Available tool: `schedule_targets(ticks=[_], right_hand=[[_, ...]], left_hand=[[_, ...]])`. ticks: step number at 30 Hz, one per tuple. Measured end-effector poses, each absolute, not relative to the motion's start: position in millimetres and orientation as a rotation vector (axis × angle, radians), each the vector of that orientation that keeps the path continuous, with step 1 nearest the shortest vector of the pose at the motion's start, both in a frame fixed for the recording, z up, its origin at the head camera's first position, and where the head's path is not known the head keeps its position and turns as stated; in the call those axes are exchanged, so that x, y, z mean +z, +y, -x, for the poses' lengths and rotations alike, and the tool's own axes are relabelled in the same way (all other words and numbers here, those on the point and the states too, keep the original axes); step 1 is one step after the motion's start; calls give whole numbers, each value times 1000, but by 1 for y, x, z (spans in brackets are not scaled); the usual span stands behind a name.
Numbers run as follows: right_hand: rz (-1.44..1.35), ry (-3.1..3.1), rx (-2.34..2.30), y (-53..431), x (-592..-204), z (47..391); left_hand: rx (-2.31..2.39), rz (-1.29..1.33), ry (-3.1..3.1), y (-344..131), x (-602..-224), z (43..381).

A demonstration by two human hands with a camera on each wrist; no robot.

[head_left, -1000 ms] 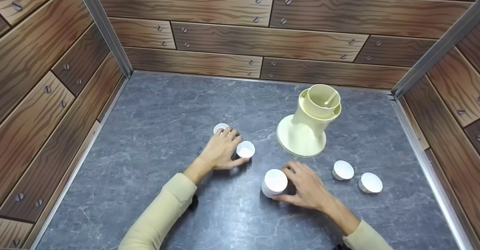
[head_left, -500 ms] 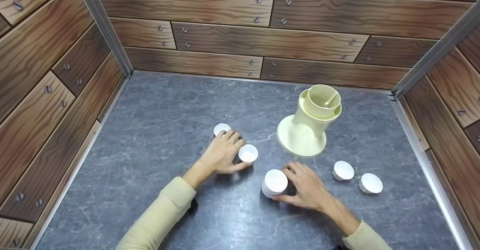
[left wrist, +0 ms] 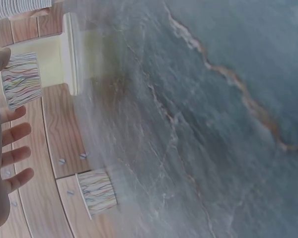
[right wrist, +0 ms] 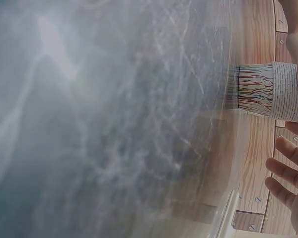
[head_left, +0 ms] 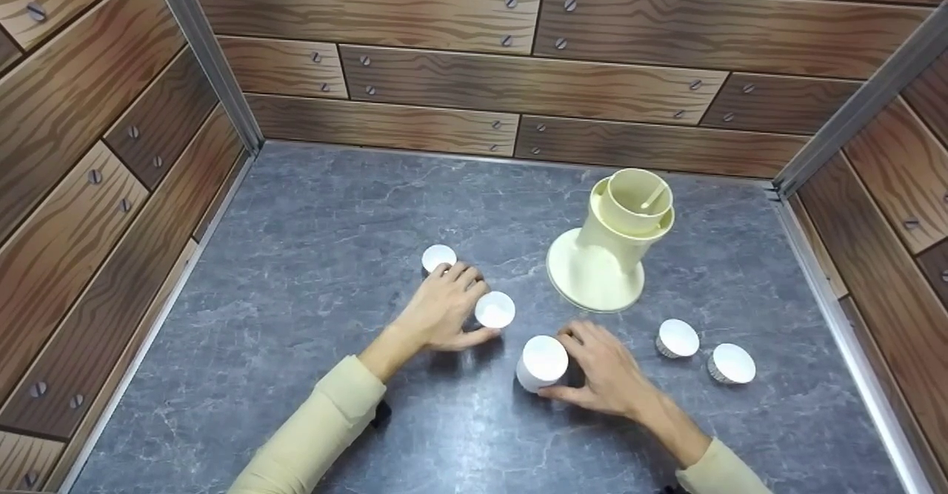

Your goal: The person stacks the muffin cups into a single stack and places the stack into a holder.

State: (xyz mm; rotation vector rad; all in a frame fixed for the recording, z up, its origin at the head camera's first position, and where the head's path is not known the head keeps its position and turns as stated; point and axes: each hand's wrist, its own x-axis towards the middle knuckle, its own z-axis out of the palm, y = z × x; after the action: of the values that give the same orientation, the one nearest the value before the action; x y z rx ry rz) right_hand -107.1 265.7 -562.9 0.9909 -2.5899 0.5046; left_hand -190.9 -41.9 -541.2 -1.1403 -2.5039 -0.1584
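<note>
My left hand (head_left: 446,309) pinches a small white paper baking cup (head_left: 495,310) between thumb and forefinger. In the left wrist view this striped cup (left wrist: 22,79) is held up off the table, its other fingers spread. A second cup (head_left: 438,257) stands on the table just beyond the left fingertips; its striped side (left wrist: 97,192) shows in the left wrist view. My right hand (head_left: 603,368) holds a stack of nested cups (head_left: 543,363) with thumb and forefinger. Many layered rims of this stack (right wrist: 290,91) show in the right wrist view, its base on the table.
Two more baking cups (head_left: 677,338) (head_left: 732,364) stand right of my right hand. Behind it rises a pale yellow plastic stand (head_left: 615,257) with a round base and a cup-like top. Wood-patterned walls (head_left: 444,72) enclose the grey marbled tabletop (head_left: 333,205).
My left hand has moved a little right and nearer to me with its baking cup, toward the stack. More of the cup behind it now shows. The right hand stays put.
</note>
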Motion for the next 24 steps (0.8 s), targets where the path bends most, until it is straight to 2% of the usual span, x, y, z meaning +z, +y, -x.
schedule_targets(ticks=[24], right_hand=[[-1008, -2561, 492, 265, -564, 108]], left_hand=[[-166, 1190, -2360, -29, -512, 170]])
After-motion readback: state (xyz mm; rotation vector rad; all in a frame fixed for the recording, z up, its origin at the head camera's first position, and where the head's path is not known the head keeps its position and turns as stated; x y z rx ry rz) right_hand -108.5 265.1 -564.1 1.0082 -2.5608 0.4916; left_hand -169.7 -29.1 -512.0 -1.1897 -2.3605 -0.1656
